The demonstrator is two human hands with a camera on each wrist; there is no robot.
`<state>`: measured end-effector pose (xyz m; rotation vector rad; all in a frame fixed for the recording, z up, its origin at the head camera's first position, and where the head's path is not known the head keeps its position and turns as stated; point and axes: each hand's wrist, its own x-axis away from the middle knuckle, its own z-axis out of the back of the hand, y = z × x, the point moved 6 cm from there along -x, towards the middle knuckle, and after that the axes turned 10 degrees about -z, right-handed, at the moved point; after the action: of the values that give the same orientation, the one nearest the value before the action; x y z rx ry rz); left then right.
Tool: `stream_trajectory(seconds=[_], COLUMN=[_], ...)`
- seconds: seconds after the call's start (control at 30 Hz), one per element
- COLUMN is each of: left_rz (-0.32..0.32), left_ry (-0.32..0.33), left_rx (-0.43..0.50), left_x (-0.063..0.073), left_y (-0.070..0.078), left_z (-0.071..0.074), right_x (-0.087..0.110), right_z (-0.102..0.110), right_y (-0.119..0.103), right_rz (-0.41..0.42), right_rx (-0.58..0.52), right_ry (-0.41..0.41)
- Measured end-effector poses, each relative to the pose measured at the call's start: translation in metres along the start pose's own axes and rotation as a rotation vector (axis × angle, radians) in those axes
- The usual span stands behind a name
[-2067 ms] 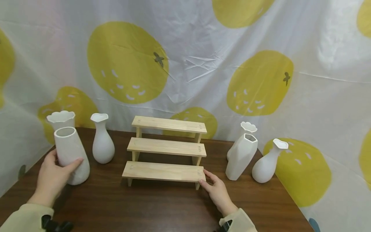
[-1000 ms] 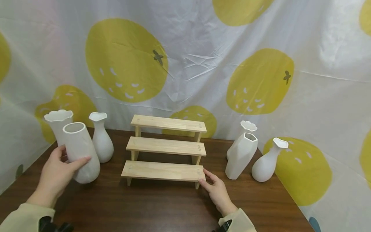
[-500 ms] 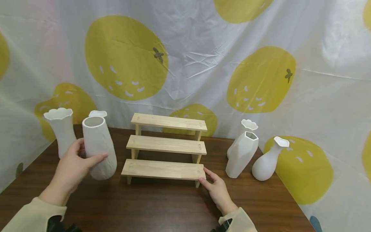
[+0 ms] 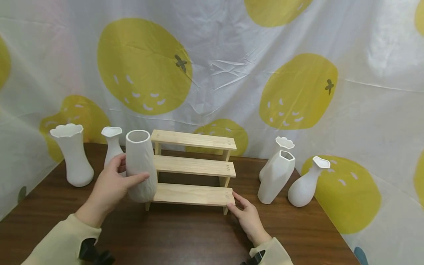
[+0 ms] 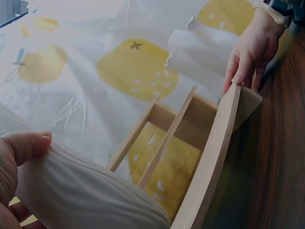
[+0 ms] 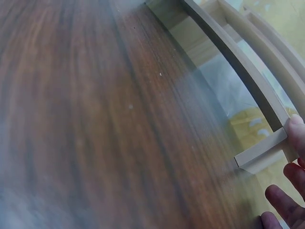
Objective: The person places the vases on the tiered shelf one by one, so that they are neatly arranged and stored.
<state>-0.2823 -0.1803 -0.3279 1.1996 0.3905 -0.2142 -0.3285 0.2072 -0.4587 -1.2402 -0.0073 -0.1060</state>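
Observation:
My left hand (image 4: 110,187) holds a tall white vase (image 4: 140,162) upright by its side, thumb across the front. In the head view the vase overlaps the left end of the three-tier wooden display stand (image 4: 195,194). Grooves on the vase (image 5: 90,195) show in the left wrist view, the thumb lying against it. My right hand (image 4: 248,219) pinches the right end of the stand's lowest step between thumb and fingers. In the right wrist view its thumb (image 6: 296,131) is at the step's corner, by the stand's leg (image 6: 262,150).
Behind my left hand stand a scalloped-rim vase (image 4: 74,158) and a narrow-necked vase (image 4: 112,147), partly hidden. On the right are a faceted vase (image 4: 276,180), a frilled-rim vase (image 4: 284,142) behind it, and a round-bellied vase (image 4: 302,189). A fruit-print curtain (image 4: 225,88) hangs behind the brown table (image 4: 185,239).
My left hand has carried the white vase rightward from the table's left side to the stand's left end. My right hand has stayed at the lowest step.

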Motion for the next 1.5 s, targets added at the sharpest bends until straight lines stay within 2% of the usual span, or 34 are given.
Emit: stream_trajectory(seconds=[0.2,0.5,0.6,0.87,1.13,1.5], left_rz=[-0.003,0.000,0.000,0.029,0.037,0.043], left_ry=[-0.023,-0.040,-0.055,-0.086,-0.088,-0.075], left_rx=[0.038,0.092,0.086,0.096,0.067,0.057], left_x=[-0.007,-0.016,-0.019,-0.023,-0.026,-0.026], left_y=[0.005,0.006,0.005,-0.002,-0.009,-0.011], left_z=[-0.018,-0.042,-0.048,-0.063,-0.075,-0.080], right_x=[0.020,0.025,0.021,-0.001,0.001,-0.001], right_z=[0.000,0.000,0.000,-0.001,0.000,-0.001], right_y=[-0.027,-0.033,-0.028,0.002,0.003,0.002], right_rz=[-0.011,0.000,-0.005,-0.011,0.005,0.008], right_rx=[0.008,-0.001,-0.002,-0.003,0.000,-0.002], right_ry=[-0.005,-0.010,-0.012,-0.001,0.011,0.010])
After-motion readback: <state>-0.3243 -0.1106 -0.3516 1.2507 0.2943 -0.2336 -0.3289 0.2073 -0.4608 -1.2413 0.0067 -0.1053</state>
